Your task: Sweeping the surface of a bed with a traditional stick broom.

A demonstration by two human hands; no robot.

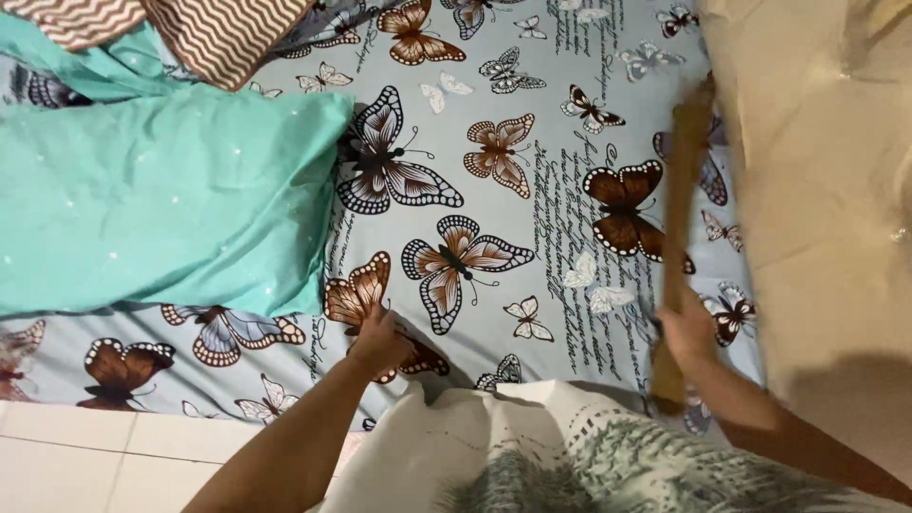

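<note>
A pale blue bedsheet [532, 199] printed with brown and white butterflies covers the mattress. My left hand [377, 342] presses down on the sheet near the mattress's front edge, fingers bent on the fabric. My right hand [686, 328] is closed around a long wooden stick [680, 218], which is blurred and runs up along the right side of the bed beside the wall. My patterned white garment [570, 446] fills the bottom of the view.
A teal pillow [161, 195] lies on the left half of the bed. A brown and white zigzag cloth [218, 33] sits at the top left. A beige wall [817, 190] stands at the right. White floor tiles [85, 456] show at the bottom left.
</note>
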